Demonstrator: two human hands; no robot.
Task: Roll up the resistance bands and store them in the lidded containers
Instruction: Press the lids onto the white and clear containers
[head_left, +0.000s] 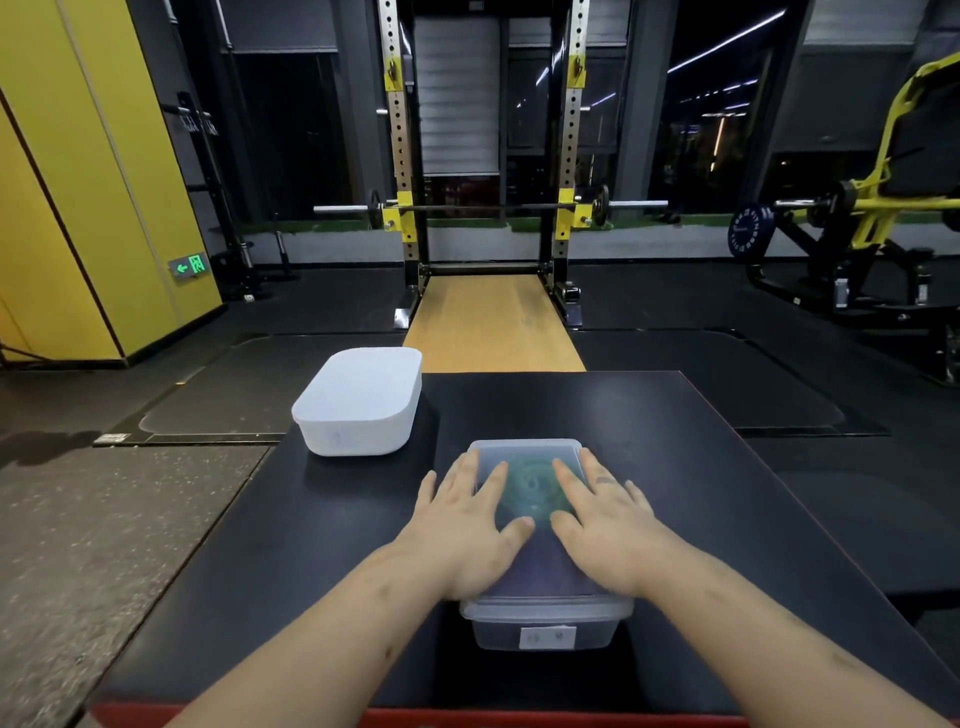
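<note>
Both hands flat on the translucent lid (527, 451) of the clear rectangular plastic container (545, 626), near edge of the black tabletop (727, 493). Left hand (462, 535) and right hand (610, 535): fingers (465, 478) straight, spread apart, pressing on the lid, gripping nothing. Coiled green resistance band (527, 493) shows through the lid, inside the container. White lidded plastic container (358, 400) sits at the far-left corner, apart.

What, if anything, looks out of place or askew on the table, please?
Nothing is spilled or damaged. The white container sits right at the far-left corner of the table, possibly overhanging; its base there is hidden. The clear container lies square under the left hand and right hand, both flat.
</note>
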